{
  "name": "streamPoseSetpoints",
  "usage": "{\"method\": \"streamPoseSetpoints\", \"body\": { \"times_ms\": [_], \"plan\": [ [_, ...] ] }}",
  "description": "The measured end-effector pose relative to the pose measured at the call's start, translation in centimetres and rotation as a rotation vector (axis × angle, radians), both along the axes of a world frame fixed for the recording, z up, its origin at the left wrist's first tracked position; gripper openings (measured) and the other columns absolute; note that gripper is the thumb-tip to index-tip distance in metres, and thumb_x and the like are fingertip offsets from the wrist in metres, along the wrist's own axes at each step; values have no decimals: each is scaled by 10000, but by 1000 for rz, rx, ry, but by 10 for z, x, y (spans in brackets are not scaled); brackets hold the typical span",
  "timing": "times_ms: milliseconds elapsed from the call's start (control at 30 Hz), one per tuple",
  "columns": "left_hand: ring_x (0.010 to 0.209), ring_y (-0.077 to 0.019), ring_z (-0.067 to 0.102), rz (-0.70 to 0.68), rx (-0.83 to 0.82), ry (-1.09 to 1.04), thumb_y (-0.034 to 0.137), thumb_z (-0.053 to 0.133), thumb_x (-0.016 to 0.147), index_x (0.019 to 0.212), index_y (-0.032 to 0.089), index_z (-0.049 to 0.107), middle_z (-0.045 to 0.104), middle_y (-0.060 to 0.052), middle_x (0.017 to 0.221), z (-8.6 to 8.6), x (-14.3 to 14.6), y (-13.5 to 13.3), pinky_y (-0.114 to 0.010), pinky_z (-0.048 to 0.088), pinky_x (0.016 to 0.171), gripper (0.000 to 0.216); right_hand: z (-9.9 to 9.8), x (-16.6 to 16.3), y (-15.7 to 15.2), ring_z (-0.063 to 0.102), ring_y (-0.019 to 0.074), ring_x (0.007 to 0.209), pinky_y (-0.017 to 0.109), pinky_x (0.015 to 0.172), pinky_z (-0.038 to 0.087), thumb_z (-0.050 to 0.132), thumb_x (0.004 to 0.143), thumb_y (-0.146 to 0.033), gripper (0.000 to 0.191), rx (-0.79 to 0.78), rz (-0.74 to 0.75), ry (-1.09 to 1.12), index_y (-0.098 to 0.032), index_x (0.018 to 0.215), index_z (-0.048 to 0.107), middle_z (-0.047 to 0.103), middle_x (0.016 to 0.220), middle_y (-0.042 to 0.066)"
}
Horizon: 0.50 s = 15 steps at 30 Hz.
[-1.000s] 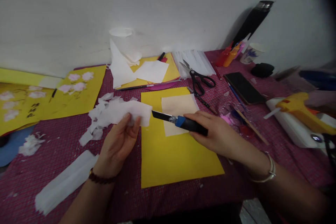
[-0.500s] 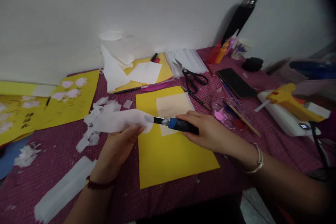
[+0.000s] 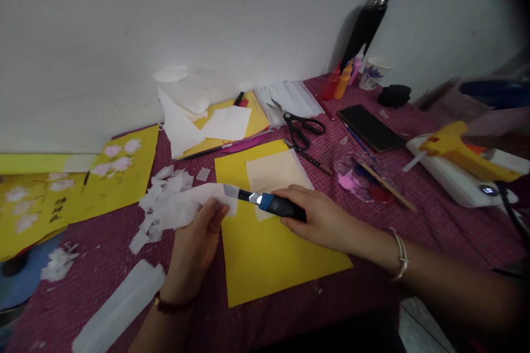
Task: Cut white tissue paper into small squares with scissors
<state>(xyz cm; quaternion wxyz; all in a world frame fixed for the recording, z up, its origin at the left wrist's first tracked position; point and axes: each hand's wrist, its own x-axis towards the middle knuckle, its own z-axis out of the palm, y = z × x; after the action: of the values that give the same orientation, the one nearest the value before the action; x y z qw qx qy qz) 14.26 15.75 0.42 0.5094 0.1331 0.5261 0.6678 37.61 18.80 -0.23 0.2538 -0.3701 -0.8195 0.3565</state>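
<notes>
My left hand (image 3: 196,242) is closed on a folded piece of white tissue paper (image 3: 186,204), held just above the table. My right hand (image 3: 318,218) grips a utility knife (image 3: 265,201) with a blue and black handle. Its blade tip touches the right edge of the tissue paper. Under both hands lies a yellow sheet (image 3: 269,248) with a cream square of paper (image 3: 275,174) on it. White paper scraps (image 3: 165,182) are heaped just behind the tissue.
Black scissors (image 3: 300,127), a dark phone (image 3: 368,127), a yellow glue gun (image 3: 459,146) on a white base, paint bottles (image 3: 339,83), a cup (image 3: 372,71) and a black flask (image 3: 366,25) stand right. Yellow flower artwork (image 3: 83,176) lies left; a white strip (image 3: 120,306) lies near front.
The knife has moved left until its blade meets the edge of the tissue paper. My left hand has turned the paper flatter and lower. The camera has shifted slightly.
</notes>
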Motion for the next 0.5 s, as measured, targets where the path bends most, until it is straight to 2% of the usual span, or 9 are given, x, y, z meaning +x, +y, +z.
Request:
{"method": "streamPoseSetpoints", "body": {
  "times_ms": [133, 333, 500],
  "plan": [
    [657, -99, 678, 54, 17, -42, -39, 672, 717, 764, 184, 673, 721, 44, 758, -1, 0, 0, -205, 595, 652, 228, 0, -2, -3, 614, 203, 1087, 355, 955, 472, 581, 785, -80, 497, -32, 4, 25, -217, 1263, 567, 655, 1184, 64],
    [623, -88, 649, -63, -43, -6, -28, 720, 680, 746, 193, 654, 690, 59, 713, -2, 0, -2, -182, 580, 632, 240, -1, -1, -1, 619, 212, 1042, 368, 938, 477, 577, 792, -100, 456, -1, 41, -40, -207, 1235, 591, 659, 1118, 73],
    [660, -93, 644, -109, -74, -14, 47, 777, 645, 754, 164, 653, 706, 32, 780, -9, 1, -3, -194, 581, 648, 202, -2, -1, -1, 611, 204, 1056, 348, 951, 468, 580, 790, -96, 453, 11, 54, -45, -202, 1231, 588, 651, 1144, 66]
  ]
}}
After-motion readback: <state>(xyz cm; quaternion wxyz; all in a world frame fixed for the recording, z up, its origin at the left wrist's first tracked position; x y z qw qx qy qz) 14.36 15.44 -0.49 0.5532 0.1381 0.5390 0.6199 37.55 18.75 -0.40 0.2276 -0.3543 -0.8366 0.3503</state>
